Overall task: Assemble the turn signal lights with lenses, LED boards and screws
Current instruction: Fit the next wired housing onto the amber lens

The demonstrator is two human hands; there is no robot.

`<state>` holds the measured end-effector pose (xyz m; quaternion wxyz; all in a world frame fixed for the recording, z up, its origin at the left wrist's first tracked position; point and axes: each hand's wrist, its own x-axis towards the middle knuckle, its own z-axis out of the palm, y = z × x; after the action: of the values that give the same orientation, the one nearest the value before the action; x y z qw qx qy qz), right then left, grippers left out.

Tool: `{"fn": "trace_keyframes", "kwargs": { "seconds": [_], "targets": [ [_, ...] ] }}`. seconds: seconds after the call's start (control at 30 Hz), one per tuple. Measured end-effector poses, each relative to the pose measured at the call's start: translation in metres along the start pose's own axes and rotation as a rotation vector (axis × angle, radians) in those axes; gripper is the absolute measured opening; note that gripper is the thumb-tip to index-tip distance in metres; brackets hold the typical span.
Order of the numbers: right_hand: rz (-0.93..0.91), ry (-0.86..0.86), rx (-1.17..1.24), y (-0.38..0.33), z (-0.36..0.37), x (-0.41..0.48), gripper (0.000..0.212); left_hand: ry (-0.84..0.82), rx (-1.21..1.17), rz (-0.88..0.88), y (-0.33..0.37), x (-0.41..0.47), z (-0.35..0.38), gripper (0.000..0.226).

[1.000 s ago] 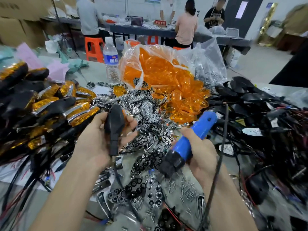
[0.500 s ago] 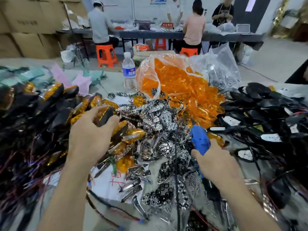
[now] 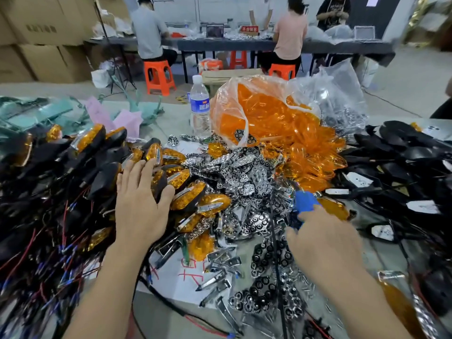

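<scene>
My left hand point(image 3: 141, 204) lies flat with the palm down. Its fingers are straight and spread a little. It presses on a heap of finished lights point(image 3: 188, 192). Each light has an orange front and a black back. More of these lights are piled past my fingertips and out to the left of this hand. Their red and blue wires point(image 3: 49, 260) hang in a tangle beside my left wrist.

My right hand point(image 3: 322, 238) looks blurry. Its fingers are curled round a blue screwdriver point(image 3: 304, 200). The blue end sticks out past my knuckles. A black cord point(image 3: 276, 260) runs down just to the left of this hand.

Between my two hands is a big heap of shiny silver plates point(image 3: 244, 172) with black round holes in them. Some lie right next to my right thumb. Under them, between my wrists, is a white paper point(image 3: 178, 282) with red marks on it.

Past the blue end of the screwdriver is a clear bag of orange lenses point(image 3: 264, 123). The lenses spill out of the bag toward my right hand. A water bottle point(image 3: 200, 106) stands upright just left of the bag, well past my left fingertips.

To the right of my right hand is a pile of black shells point(image 3: 403, 152) with thin wires.

Far behind all this, people sit on orange stools point(image 3: 159, 74).
</scene>
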<state>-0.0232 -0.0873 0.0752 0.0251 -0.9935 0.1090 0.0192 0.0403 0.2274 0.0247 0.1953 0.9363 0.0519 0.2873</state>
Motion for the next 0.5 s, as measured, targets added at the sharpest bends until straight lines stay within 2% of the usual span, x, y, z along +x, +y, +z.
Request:
{"fn": "trace_keyframes", "kwargs": {
  "seconds": [0.1, 0.23, 0.33, 0.43, 0.5],
  "targets": [
    [-0.127, -0.053, 0.063, -0.021, 0.008, 0.010, 0.037, 0.025, 0.034, 0.080, 0.022, -0.009, -0.003, 0.068],
    [-0.209, -0.023, 0.192, -0.049, 0.029, 0.032, 0.042, -0.033, -0.017, 0.253, 0.070, -0.031, 0.006, 0.064],
    [-0.312, 0.033, 0.338, -0.066, 0.050, 0.046, 0.059, -0.125, -0.029, 0.358, 0.098, -0.050, 0.021, 0.064],
    [-0.371, 0.040, 0.330, -0.064, 0.067, 0.063, 0.075, -0.180, -0.008, 0.398, 0.117, -0.063, 0.035, 0.061],
    [-0.394, 0.039, 0.328, -0.060, 0.075, 0.073, 0.074, -0.240, 0.026, 0.381, 0.124, -0.067, 0.042, 0.062]
  ]
}}
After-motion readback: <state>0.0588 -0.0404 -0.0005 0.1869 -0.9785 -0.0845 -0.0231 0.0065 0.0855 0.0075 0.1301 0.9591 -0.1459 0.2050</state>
